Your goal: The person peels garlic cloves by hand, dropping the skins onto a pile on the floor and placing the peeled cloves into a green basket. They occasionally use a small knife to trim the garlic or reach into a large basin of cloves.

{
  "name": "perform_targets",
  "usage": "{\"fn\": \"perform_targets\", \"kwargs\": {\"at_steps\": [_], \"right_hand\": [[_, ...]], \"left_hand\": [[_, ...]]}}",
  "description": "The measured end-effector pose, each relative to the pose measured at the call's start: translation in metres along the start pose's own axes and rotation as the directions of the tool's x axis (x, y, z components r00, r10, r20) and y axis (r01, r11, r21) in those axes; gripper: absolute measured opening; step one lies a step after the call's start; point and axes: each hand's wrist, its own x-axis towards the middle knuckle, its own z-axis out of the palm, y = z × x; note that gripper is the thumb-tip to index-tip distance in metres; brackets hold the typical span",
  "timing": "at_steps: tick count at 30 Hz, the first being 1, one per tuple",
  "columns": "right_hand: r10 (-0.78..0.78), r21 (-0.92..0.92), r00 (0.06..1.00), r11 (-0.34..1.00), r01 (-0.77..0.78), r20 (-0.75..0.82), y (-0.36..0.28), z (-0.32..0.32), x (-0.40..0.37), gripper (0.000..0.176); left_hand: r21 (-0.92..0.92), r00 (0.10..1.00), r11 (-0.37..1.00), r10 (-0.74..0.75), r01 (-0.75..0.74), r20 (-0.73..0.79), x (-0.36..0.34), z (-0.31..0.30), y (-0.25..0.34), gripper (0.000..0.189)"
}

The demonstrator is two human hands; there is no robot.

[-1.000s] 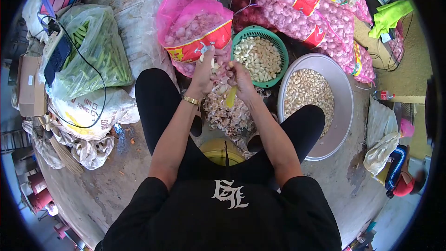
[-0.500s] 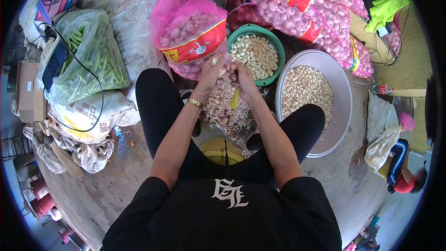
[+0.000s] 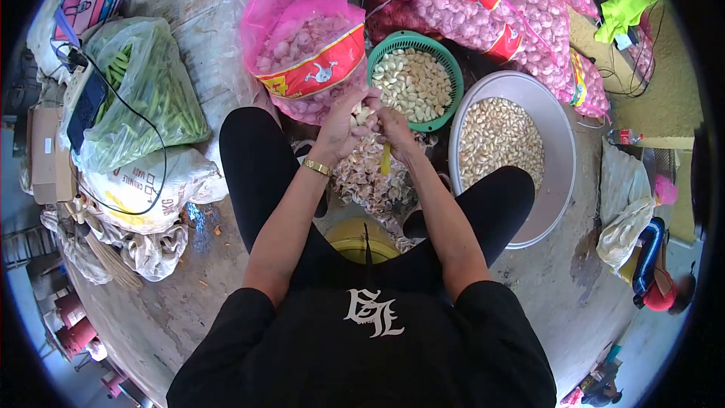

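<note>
- Garlic [image 3: 364, 115] is pinched btwn both hands, just below the lower-left rim of the green basket [image 3: 375, 68], above the lap.
- L hand [image 3: 338, 130]: fingers curled round the garlic from its left side, grasping it; gold bracelet [image 3: 316, 168] on the wrist.
- R hand [image 3: 394, 130]: clenched on a knife [image 3: 385, 159] w/ a yellow handle that sticks down out of the fist; fingertips touch the garlic from the right. Blade hidden, can't tell where it sits.
- Both hands touch each other at the garlic, just beside the basket and not over it.
- Basket holds peeled cloves, heaped.
- Peel pile [image 3: 366, 180] lies below the basket, directly under the hands, btwn the knees.
- Metal bowl [image 3: 559, 181] is right of the basket, nearly touching it, also full of cloves; the right knee overlaps its lower edge.
- Pink bag [image 3: 306, 53] of unpeeled bulbs is left of the basket, touching it, mouth open.
- More net sacks [image 3: 483, 7] lie above and right of the basket.
- Bean bag [image 3: 143, 91] is well left of the basket, w/ a phone [image 3: 83, 109] and cable resting on it.
</note>
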Motion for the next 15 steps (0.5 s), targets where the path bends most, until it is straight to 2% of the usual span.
{"fn": "perform_targets", "kwargs": {"at_steps": [2,3,4,6,8,10,13,14,15], "right_hand": [[-0.064,-0.277,0.998,0.959,0.055,-0.024,0.024,-0.005,0.007,0.025],[-0.242,-0.342,0.961,0.899,0.273,0.133,0.036,-0.01,0.009,0.033],[-0.226,-0.338,0.966,0.905,0.257,0.128,0.05,-0.015,0.012,0.033],[-0.145,-0.594,0.981,0.781,0.195,0.131,0.08,-0.025,0.019,0.038],[-0.065,-0.802,0.991,0.583,0.133,0.118,0.11,-0.036,0.027,0.043],[0.01,-0.94,0.995,0.33,0.085,0.094,0.139,-0.043,0.039,0.049],[0.115,-0.993,0.993,-0.106,0.042,0.03,0.164,-0.047,0.053,0.058],[0.129,-0.994,0.991,-0.103,0.035,0.022,0.168,-0.046,0.057,0.058],[0.181,-0.988,0.983,-0.156,0.006,-0.023,0.161,-0.038,0.057,0.059]], "left_hand": [[0.049,1.0,0.999,-0.023,0.023,0.002,-0.009,0.015,0.0,0.026],[0.099,0.999,0.994,-0.041,0.04,0.009,-0.015,0.024,-0.001,0.026],[0.095,0.999,0.994,-0.051,0.051,-0.005,-0.021,0.033,-0.005,0.026],[0.123,0.995,0.987,-0.104,0.103,0.003,-0.031,0.051,-0.017,0.026],[0.084,0.988,0.984,-0.155,0.156,-0.015,-0.036,0.062,-0.028,0.027],[0.097,0.982,0.977,-0.186,0.189,-0.031,-0.036,0.067,-0.034,0.026],[0.065,0.977,0.975,-0.213,0.214,-0.027,-0.034,0.069,-0.037,0.025],[0.081,0.973,0.97,-0.226,0.229,-0.039,-0.035,0.071,-0.034,0.025],[0.096,0.97,0.965,-0.238,0.242,-0.051,-0.034,0.072,-0.031,0.025]]}}
